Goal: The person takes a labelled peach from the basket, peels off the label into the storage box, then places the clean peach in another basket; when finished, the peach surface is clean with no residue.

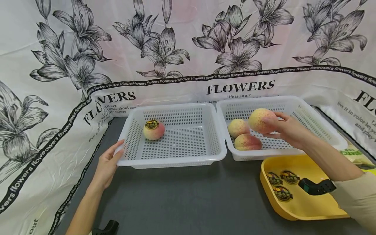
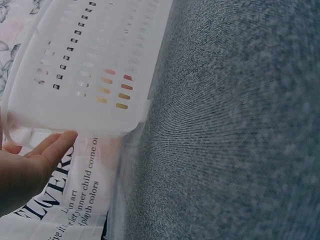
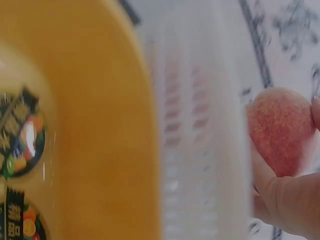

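Note:
My right hand (image 1: 289,130) grips a yellow-pink peach (image 1: 262,120) above the right white basket (image 1: 320,124). Two more peaches lie inside that basket: a paler one (image 1: 238,128) and a redder one (image 1: 248,142). In the right wrist view the held peach (image 3: 281,131) shows its red side between thumb and fingers. My left hand (image 1: 108,163) holds the left white basket (image 1: 176,160) by its left end, its fingers (image 2: 59,146) against the outer wall. One peach (image 1: 154,132) with a black-and-gold label (image 1: 151,124) sits inside that basket.
A yellow tray (image 1: 311,213) stands at the front right, with several round black labels (image 1: 282,193) in it. Behind the baskets hangs a white flower-printed cloth (image 1: 176,70). Dark grey fabric (image 1: 188,199) covers the table. Green-and-white packaging (image 1: 356,155) lies at the right.

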`<state>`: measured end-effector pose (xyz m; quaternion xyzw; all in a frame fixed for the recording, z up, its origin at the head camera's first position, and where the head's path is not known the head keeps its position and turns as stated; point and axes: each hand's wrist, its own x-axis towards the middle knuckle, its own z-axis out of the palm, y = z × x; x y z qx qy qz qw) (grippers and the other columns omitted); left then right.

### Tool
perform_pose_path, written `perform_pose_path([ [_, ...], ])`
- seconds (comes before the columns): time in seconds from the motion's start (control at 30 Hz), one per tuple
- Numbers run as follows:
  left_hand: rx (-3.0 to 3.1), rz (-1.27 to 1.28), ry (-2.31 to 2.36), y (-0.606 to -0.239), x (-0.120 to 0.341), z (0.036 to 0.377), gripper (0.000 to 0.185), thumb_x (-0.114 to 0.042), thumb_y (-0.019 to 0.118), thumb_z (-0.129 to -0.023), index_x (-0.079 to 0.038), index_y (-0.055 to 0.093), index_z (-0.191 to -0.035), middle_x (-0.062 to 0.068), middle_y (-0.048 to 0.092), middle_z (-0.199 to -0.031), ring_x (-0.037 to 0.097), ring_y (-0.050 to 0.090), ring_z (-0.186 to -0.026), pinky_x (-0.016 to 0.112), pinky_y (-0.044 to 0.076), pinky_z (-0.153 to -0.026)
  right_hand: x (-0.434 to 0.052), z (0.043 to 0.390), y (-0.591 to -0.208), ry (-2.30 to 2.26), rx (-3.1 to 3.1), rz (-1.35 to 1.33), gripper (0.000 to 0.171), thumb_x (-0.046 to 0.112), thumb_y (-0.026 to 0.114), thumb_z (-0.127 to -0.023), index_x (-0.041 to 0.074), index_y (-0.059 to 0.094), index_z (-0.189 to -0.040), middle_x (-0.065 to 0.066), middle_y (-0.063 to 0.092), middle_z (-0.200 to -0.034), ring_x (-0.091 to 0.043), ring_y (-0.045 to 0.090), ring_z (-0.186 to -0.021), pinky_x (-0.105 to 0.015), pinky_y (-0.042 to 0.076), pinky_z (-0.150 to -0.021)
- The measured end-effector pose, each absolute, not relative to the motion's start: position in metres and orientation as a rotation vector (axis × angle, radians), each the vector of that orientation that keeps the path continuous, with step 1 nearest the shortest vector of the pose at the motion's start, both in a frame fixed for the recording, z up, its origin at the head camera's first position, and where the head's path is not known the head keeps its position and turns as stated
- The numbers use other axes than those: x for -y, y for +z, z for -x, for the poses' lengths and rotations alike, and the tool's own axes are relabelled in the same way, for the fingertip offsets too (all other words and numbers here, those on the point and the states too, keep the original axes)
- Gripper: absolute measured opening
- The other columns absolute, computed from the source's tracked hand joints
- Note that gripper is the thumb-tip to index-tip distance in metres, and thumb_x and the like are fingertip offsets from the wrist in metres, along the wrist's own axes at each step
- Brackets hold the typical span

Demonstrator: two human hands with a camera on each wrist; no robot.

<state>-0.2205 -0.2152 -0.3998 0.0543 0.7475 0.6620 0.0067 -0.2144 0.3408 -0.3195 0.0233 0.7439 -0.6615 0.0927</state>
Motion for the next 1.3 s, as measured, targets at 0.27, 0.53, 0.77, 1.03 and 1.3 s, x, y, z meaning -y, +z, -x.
perform_pose_path([
  [0.27,-2.321,-0.159,2.073,-0.398,0.214,0.22,0.053,-0.022,0.047,-0.102,-0.001,0.03,-0.148,0.024,0.031,-0.146,0.006,0.053,-0.107,0.02,0.049,-0.077,-0.365,0.244,-0.344,-1.936,-2.189,-0.253,0.087,0.036,0.058,-0.095,0.001,0.001,-0.151,-0.013,0.032,-0.13,-0.009,0.058,-0.089,-0.04,0.046,-0.09],
  [0.53,-2.34,-0.145,2.055,-0.401,0.215,0.221,0.052,-0.022,0.046,-0.102,-0.002,0.03,-0.148,0.023,0.032,-0.146,0.01,0.053,-0.111,0.02,0.049,-0.078,-0.365,0.26,-0.357,-1.821,-2.265,-0.311,0.089,0.043,0.058,-0.093,-0.004,0.009,-0.149,-0.024,0.027,-0.139,-0.02,0.05,-0.101,-0.046,0.041,-0.095],
  [0.77,-2.327,-0.131,2.06,-0.4,0.215,0.22,0.052,-0.021,0.045,-0.102,-0.003,0.03,-0.148,0.022,0.032,-0.146,0.01,0.053,-0.11,0.02,0.049,-0.078,-0.361,0.269,-0.366,-1.838,-2.252,-0.382,0.082,0.04,0.062,-0.092,-0.005,0.02,-0.145,-0.024,0.027,-0.14,-0.027,0.046,-0.108,-0.049,0.041,-0.095],
  [1.03,-2.313,-0.122,2.074,-0.398,0.214,0.219,0.05,-0.016,0.044,-0.103,-0.002,0.029,-0.148,0.023,0.032,-0.145,0.006,0.054,-0.107,0.02,0.049,-0.078,-0.361,0.271,-0.374,-1.785,-2.188,-0.363,0.073,0.034,0.059,-0.095,-0.005,0.022,-0.145,-0.027,0.022,-0.145,-0.037,0.034,-0.125,-0.052,0.039,-0.095],
  [1.3,-2.346,-0.123,2.034,-0.399,0.214,0.22,0.05,-0.019,0.045,-0.103,-0.004,0.03,-0.148,0.022,0.032,-0.146,0.011,0.053,-0.11,0.021,0.049,-0.078,-0.364,0.276,-0.377,-1.768,-2.201,-0.376,0.082,0.034,0.059,-0.095,-0.004,0.011,-0.149,-0.03,0.019,-0.147,-0.038,0.034,-0.124,-0.051,0.039,-0.096],
])
